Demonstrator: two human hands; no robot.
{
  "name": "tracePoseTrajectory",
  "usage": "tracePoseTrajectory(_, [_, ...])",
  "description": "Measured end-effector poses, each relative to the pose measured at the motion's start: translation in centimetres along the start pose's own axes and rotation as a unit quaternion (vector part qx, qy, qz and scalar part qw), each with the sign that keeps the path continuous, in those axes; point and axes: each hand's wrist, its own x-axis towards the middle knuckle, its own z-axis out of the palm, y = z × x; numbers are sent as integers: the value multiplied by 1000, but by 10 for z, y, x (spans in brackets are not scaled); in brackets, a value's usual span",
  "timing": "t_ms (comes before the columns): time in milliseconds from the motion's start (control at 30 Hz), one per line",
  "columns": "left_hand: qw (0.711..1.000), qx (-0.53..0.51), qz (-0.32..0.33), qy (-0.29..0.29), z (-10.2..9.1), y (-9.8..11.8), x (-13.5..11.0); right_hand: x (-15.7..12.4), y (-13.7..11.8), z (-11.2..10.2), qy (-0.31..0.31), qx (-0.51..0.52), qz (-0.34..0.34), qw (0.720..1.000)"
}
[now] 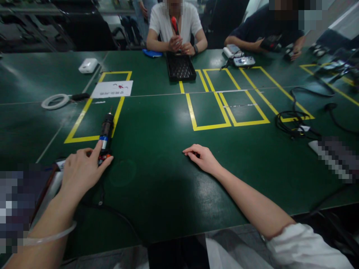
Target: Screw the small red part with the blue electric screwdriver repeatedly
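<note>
Tray, black and shallow, sits at the far side of the green table, before a person in a white top; many small pale pieces lie inside, too small to identify. That person holds a red-handled tool upright above it. An electric screwdriver lies near the left, bit pointing away, partly within a yellow tape outline. The left hand touches its rear end, index finger along the barrel and thumb apart; whether the grip is closed, I cannot tell. The right hand rests on the table, fingers loosely curled, thumb close to them; I cannot tell whether they pinch anything.
</note>
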Motion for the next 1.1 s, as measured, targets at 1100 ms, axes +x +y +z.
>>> tracePoseTrajectory(1100, [738,-613,245,-140,-58,153,4,-1,-1,2,-26,118,12,993])
